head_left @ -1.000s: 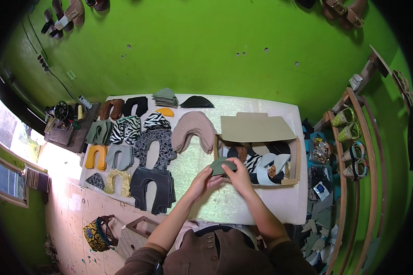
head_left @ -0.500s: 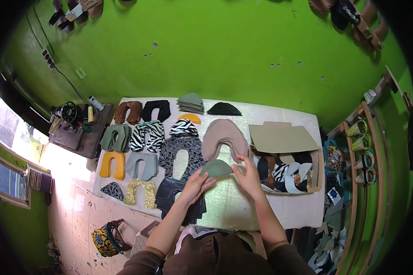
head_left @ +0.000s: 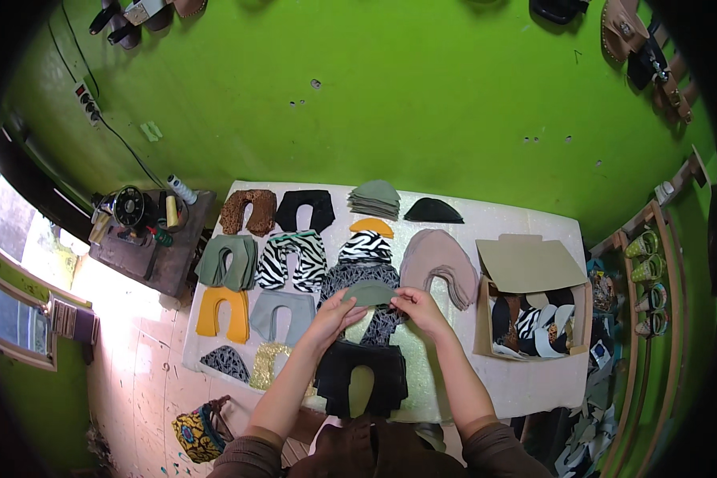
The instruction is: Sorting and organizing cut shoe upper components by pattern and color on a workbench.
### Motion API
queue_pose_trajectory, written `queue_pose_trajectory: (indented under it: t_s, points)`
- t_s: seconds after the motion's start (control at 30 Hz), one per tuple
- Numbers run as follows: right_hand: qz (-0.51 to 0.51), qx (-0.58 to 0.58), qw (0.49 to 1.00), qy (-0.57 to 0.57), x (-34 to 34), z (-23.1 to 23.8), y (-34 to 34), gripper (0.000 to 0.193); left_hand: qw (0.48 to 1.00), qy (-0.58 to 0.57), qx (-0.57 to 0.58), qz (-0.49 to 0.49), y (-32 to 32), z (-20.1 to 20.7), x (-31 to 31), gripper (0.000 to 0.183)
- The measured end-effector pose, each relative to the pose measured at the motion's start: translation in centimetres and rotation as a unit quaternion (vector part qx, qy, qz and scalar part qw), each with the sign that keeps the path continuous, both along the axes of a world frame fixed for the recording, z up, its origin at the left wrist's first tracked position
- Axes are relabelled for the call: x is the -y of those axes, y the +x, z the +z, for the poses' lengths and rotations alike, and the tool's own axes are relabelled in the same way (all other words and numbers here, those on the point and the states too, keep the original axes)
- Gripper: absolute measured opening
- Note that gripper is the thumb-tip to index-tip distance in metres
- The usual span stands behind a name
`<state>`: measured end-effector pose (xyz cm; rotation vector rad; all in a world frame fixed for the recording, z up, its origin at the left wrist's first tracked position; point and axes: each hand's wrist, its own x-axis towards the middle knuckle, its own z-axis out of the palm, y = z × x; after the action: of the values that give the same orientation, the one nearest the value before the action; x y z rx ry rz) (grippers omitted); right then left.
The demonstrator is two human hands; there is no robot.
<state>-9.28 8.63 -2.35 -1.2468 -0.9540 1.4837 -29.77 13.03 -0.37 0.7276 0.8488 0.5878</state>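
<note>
A green half-moon piece of material [head_left: 370, 294] is stretched between my two hands above the table. My left hand [head_left: 336, 320] grips its left end, and my right hand [head_left: 419, 310] pinches its right end between thumb and fingers. Beneath it lies a stack of grey-and-black patterned U-shaped pieces [head_left: 341, 276], partly covered by the held piece and my hands. Closer to me is a stack of black U-shaped pieces [head_left: 329, 374]. Beige U-shaped pieces [head_left: 433, 251] lie beyond my right hand. At the back sit a pile of green half-moon pieces [head_left: 374, 201] and a black half-moon piece [head_left: 433, 211].
On the right of the table [head_left: 518, 382] stands an open cardboard box [head_left: 482, 346] of mixed cut pieces. Zebra, yellow, grey and leopard-print stacks fill the left side. A small bench with a machine [head_left: 129, 209] is at far left, a wooden rack [head_left: 623, 350] at right.
My view has turned, so the table sits further right in it. My hands have moved left over the patterned stack with the green piece, and my right fingers have closed on its end.
</note>
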Motion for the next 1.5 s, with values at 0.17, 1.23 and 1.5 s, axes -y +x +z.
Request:
queue_pose_trajectory:
  t_s: [0.17, 1.23, 1.5]
  points:
    - [-0.076, 0.041, 0.996, 0.023, -4.5, -1.0, 0.9, 0.018, 0.99, 0.093, -0.077, -0.076, 0.4, -0.1, -5.8, 0.024]
    - [-0.284, 0.392, 0.866, 0.128, -18.1, -3.8, 3.7, 0.03, 0.834, 0.436, -0.333, 0.055, 6.2, -2.6, -21.0, 0.042]
    - [-0.238, 0.318, 0.911, 0.109, -12.0, -1.9, 1.7, 0.024, 0.82, 0.505, -0.268, -0.028, 6.2, -0.3, -14.4, 0.023]
